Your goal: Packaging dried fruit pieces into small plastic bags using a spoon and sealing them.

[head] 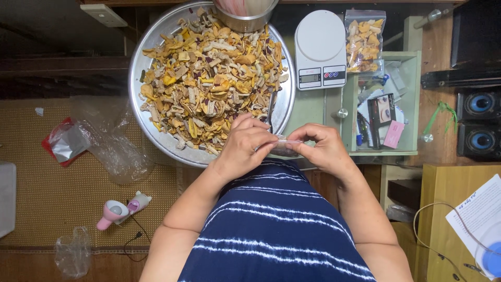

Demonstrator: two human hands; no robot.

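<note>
Left hand (pixel 244 143), right hand (pixel 322 147) (pinching) plastic bag (pixel 284 147)

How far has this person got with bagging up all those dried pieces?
Done: one filled clear plastic bag lies beside the white kitchen scale. In hand: left hand and right hand together hold a small clear bag, contents unclear. Left: the round metal tray remains heaped with yellow and beige dried pieces.

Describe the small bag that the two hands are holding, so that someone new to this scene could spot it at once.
Start at the big round metal tray heaped with dried yellow and white chips. Just below its near rim, the left hand and right hand pinch a small clear plastic bag between them. Unlike the filled bag beside the white kitchen scale, it looks flat and almost empty.
</note>
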